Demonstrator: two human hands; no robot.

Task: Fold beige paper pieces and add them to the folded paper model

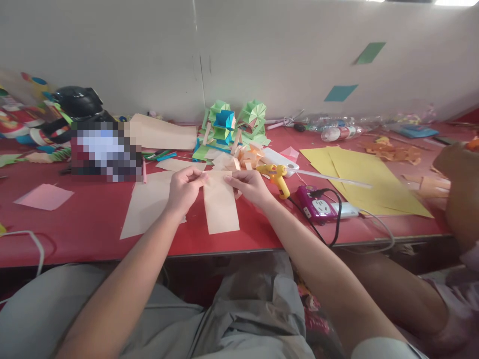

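Note:
A cream paper strip (221, 209) hangs down over the red table between my two hands. My left hand (188, 188) pinches its top left corner between thumb and fingers. At the top right corner, my right hand (250, 187) pinches the same strip. Left of the strip a larger cream sheet (144, 207) lies flat, partly under my left hand and forearm. A yellow glue gun (276, 178) lies just right of my right hand, with a clear glue stick at its back. Folded peach paper pieces (250, 155) sit behind my hands.
Purple power socket (318, 204) with black and white cables lies right, before yellow sheets (368, 182). Green and blue folded paper shapes (224, 127) stand behind. Plastic bottles (340, 130) lie near the wall. Another person's hand (458, 164) is far right; pink paper (45, 197) lies left.

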